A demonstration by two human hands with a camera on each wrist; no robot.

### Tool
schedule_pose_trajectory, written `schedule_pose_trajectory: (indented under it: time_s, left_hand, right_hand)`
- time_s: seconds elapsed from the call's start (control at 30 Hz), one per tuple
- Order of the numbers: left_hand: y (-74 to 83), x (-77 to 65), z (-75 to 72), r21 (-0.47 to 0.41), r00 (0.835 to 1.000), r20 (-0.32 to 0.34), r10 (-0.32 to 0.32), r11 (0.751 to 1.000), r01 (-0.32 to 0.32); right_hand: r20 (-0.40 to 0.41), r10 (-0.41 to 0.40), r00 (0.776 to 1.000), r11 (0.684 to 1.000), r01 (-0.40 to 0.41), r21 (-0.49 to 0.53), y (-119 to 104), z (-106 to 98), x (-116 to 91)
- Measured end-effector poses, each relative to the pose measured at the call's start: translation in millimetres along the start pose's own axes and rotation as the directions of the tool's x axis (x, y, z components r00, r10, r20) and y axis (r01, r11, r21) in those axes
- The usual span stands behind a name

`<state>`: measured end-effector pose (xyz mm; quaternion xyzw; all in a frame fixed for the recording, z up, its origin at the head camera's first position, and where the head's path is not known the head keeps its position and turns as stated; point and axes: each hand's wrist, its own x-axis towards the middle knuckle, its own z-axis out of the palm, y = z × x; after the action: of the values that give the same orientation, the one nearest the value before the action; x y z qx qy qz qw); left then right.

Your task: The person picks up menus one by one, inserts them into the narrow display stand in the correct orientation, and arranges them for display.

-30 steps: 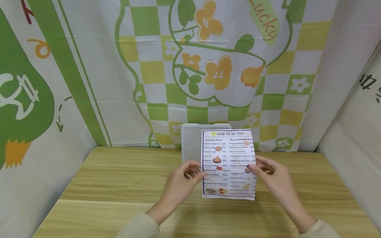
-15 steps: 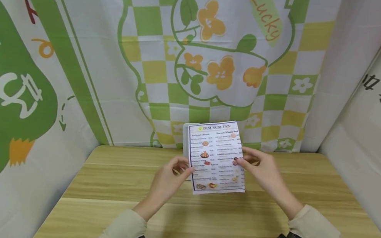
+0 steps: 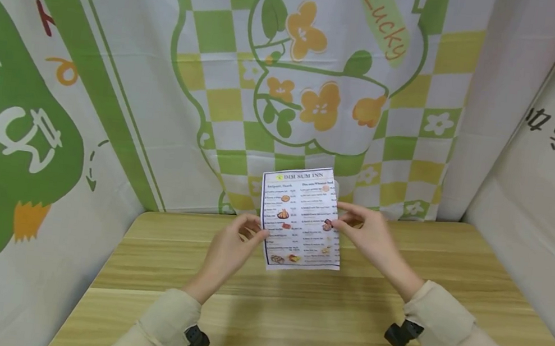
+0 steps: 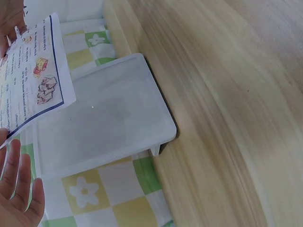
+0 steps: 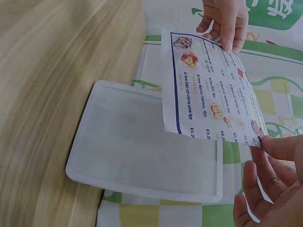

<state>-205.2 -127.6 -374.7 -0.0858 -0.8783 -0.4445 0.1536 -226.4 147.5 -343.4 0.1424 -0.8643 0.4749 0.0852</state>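
A printed paper menu headed "DIM SUM INN" (image 3: 300, 223) is held up over the table, its text facing the head camera. My left hand (image 3: 234, 244) pinches its left edge between thumb and fingers. On the opposite edge, my right hand (image 3: 367, 236) pinches it with thumb and fingertips. Behind the sheet stands a pale grey rectangular board with a white raised rim (image 5: 142, 146), propped upright near the back cloth. In the head view the menu hides nearly all of this board. The left wrist view shows its face (image 4: 106, 118) and a small foot under one corner.
The wood-grain table (image 3: 292, 321) spreads below both hands. A cloth with green and yellow checks and flowers (image 3: 314, 109) hangs along its back edge. Printed white cloth panels close in the left (image 3: 123, 140) and right (image 3: 525, 188) sides.
Both hands have carried the menu leftward and a little upward, in front of the board. The board's left side, visible earlier in the head view, is now covered by the sheet.
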Motion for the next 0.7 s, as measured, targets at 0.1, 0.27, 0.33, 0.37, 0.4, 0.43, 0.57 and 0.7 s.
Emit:
schedule_pose_trajectory:
  time_s: [0.1, 0.27, 0.33, 0.37, 0.4, 0.43, 0.57, 0.7]
  left_hand:
    - [1.8, 6.0, -3.6, 0.011, 1.0, 0.005, -0.007, 1.0, 0.007]
    - [5.3, 18.1, -9.8, 0.058, 1.0, -0.011, 0.019, 0.998, -0.018]
    - [7.5, 23.1, -12.3, 0.08, 0.999, -0.017, 0.027, 0.996, -0.026]
    - [8.7, 25.4, -13.5, 0.086, 0.999, -0.02, 0.03, 0.996, -0.029]
    - [9.9, 27.5, -14.7, 0.089, 0.999, -0.02, 0.03, 0.996, -0.028]
    - [10.9, 29.6, -15.7, 0.093, 0.999, -0.02, 0.029, 0.995, -0.027]
    - [14.6, 37.6, -18.5, 0.082, 0.999, -0.028, 0.036, 0.996, -0.034]
    - [17.1, 47.0, -20.9, 0.069, 0.997, -0.053, 0.058, 0.996, -0.055]
  right_hand:
    - [0.006, 0.001, 1.0, 1.0, -0.001, 0.012, -4, 2, 4]
    - [0.008, 0.007, 1.0, 0.999, -0.007, 0.043, -11, 2, 13]
    - [0.004, 0.01, 1.0, 0.998, -0.011, 0.058, -13, 1, 17]
    - [0.001, 0.013, 1.0, 0.998, -0.013, 0.065, -14, 1, 18]
    - [-0.003, 0.019, 1.0, 0.997, -0.019, 0.072, -15, 1, 21]
    - [-0.008, 0.023, 1.0, 0.997, -0.022, 0.077, -15, 1, 23]
    - [-0.039, 0.032, 0.999, 0.995, -0.029, 0.092, -16, 1, 32]
    - [-0.067, 0.026, 0.997, 0.995, -0.019, 0.101, -18, 2, 39]
